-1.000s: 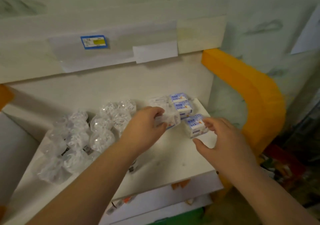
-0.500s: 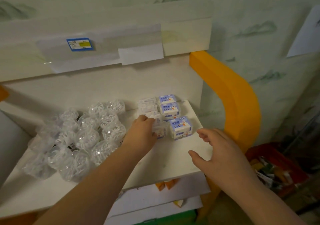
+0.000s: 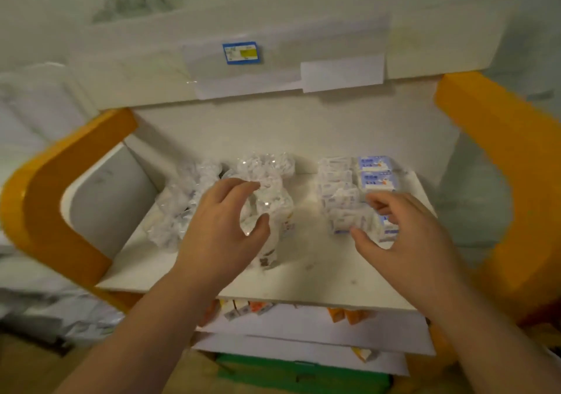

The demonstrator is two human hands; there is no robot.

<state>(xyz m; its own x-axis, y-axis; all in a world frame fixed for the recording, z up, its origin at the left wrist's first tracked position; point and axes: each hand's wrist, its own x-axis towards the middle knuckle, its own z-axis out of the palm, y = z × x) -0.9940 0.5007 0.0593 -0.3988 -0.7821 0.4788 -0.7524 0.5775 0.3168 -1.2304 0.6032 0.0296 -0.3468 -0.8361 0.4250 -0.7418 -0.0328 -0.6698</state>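
Observation:
Several clear crinkly plastic packs lie in a cluster on the left of the white shelf board. My left hand reaches over them, and its fingers and thumb curl round one clear pack. Small blue-and-white boxes stand in rows on the right, beside clear-wrapped white ones. My right hand sits over the front of these rows, thumb and curled fingers on either side of the front box. The view is blurred.
Orange curved side panels close the shelf on both sides. A blue-and-yellow price tag and white paper strips hang on the shelf edge above. Lower shelves hold orange cartons, with a green box below.
The camera has swung so the whole shelf is centred. My left hand left the small boxes and moved left onto the clear packs. My right hand moved in onto the front box.

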